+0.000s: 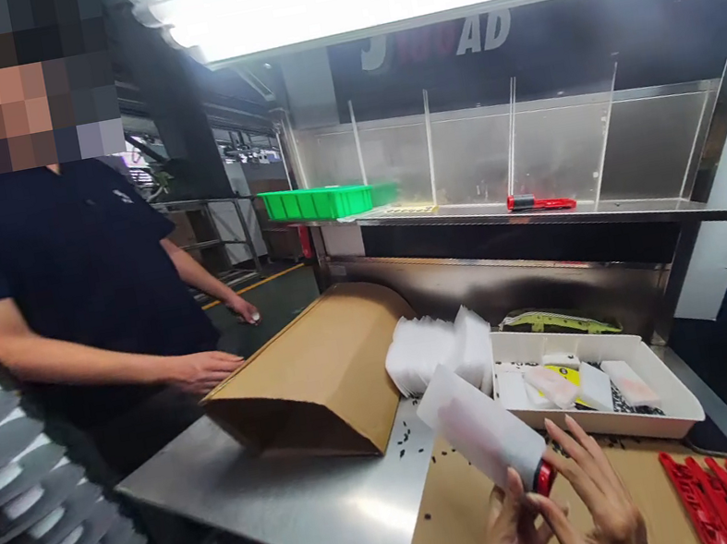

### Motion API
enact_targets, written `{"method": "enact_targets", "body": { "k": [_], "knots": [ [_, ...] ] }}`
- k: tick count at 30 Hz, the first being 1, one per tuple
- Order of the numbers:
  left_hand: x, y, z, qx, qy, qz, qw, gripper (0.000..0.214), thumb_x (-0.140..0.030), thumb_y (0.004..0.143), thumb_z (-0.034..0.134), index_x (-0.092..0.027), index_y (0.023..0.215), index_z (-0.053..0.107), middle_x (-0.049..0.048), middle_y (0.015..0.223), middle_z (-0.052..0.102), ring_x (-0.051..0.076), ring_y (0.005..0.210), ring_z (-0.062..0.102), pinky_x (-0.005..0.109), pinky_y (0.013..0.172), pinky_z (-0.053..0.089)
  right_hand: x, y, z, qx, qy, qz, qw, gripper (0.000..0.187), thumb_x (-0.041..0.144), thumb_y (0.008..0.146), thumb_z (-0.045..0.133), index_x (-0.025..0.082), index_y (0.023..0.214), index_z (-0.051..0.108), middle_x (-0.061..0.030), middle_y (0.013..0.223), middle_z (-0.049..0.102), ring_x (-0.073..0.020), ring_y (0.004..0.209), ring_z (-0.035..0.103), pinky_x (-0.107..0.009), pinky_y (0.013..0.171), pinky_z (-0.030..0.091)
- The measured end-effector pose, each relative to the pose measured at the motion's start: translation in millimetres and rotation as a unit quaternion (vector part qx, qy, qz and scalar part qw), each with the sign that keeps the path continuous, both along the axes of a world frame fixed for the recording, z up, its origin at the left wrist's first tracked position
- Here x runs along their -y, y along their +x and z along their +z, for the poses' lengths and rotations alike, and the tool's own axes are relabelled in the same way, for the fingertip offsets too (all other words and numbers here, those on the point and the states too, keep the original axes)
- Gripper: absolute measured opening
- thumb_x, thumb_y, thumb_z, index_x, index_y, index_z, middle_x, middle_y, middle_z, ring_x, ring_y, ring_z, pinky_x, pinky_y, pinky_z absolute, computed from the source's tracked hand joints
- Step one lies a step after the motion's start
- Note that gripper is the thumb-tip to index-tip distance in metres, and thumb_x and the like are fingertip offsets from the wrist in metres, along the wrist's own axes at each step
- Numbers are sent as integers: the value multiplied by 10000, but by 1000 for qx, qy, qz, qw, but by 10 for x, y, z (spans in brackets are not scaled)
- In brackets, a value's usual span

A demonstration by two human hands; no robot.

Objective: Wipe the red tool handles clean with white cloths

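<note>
Both hands meet low over the bench (270, 504) — the left hand (512, 536) pinches the red-ended part in its white foam sleeve (483, 434), tilted up for access, while the right hand (596, 494), fingers spread, steadies its end beside the white tray (670, 415).

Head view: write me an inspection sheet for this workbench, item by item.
Surface: steel bench, scattered with small black specks, with a brown cardboard sheet under the hands.
Job's things: white-wrapped cylinder with a red end, held tilted.
Clutter: brown paper bag lying on its side; stack of white foam sheets; white tray of small packets; red plastic parts at the right.
Grippers: left hand grips the cylinder's red end; right hand open, fingers at the same end.
Cables: nothing seen.
Surroundings: a co-worker's hand rests on the bag; green bin and red tool on the rear shelf.
</note>
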State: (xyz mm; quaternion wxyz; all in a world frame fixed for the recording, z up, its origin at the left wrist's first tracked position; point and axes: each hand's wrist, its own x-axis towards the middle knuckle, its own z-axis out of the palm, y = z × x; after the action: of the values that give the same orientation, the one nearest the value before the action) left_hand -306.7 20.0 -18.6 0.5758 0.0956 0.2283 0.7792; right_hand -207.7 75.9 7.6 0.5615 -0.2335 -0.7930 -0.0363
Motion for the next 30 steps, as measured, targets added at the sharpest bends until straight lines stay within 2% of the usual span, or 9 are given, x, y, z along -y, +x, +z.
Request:
{"method": "enact_targets", "body": {
  "k": [4,7,10,13,15,19,22,25,30],
  "knots": [
    [26,57,-44,9,19,-37,999,409,-522,679,818,-234,965,762,147,1097,733,367,1238,545,502,957,491,-156,102,-60,61,71,30,995,325,348,886,633,209,1180,631,-98,1128,734,-330,1084,684,-489,837,587],
    [88,18,17,46,46,-47,997,477,-557,659,819,-229,999,755,116,1111,735,307,1133,622,432,926,517,-138,163,67,87,34,45,995,318,379,888,636,206,1155,638,-87,1054,757,-305,1021,713,-477,843,587],
    [174,-45,178,102,78,-40,991,316,-472,806,733,-220,996,745,82,1110,741,218,996,681,323,882,529,-1,148,397,133,-44,57,989,272,393,867,665,232,1087,668,-74,1057,756,-300,1030,706,-520,927,532],
    [255,-64,377,161,92,-37,982,307,-355,987,479,-159,1019,713,92,1076,749,174,974,689,280,910,509,121,77,836,196,-97,89,972,184,348,842,709,258,1001,696,-43,1068,750,-267,1024,697,-518,1023,445],
    [300,-48,492,199,88,-50,975,385,-374,1020,370,-149,1048,681,78,1033,759,157,985,686,277,956,488,162,29,1099,235,-115,114,958,71,290,876,672,268,932,709,-4,1011,757,-221,972,701,-469,1036,421],
    [381,-2,641,240,85,-70,964,393,-404,1028,328,-169,1082,638,59,1011,765,156,1048,670,298,993,469,216,-5,1394,293,-124,123,940,185,181,916,583,271,825,716,32,882,762,-195,891,699,-416,956,439],
    [427,3,673,249,79,-74,962,395,-414,1017,360,-150,1081,647,97,1057,752,195,1073,663,351,1008,466,265,25,1445,257,-130,100,953,125,148,827,672,248,894,706,10,937,759,-209,929,688,-373,904,450],
    [451,-12,655,255,68,-68,962,365,-374,1014,388,-153,1047,677,98,1035,756,218,1049,673,395,1007,463,303,56,1434,210,-152,58,964,172,207,780,724,221,941,664,-17,952,735,-204,896,673,-304,795,455],
    [480,-18,621,257,45,-42,965,482,-392,1025,316,-115,977,707,134,977,763,227,961,701,395,936,495,339,7,1292,252,-294,73,919,249,406,811,695,214,956,630,3,833,719,-178,752,652,-251,637,356]
  ]
}}
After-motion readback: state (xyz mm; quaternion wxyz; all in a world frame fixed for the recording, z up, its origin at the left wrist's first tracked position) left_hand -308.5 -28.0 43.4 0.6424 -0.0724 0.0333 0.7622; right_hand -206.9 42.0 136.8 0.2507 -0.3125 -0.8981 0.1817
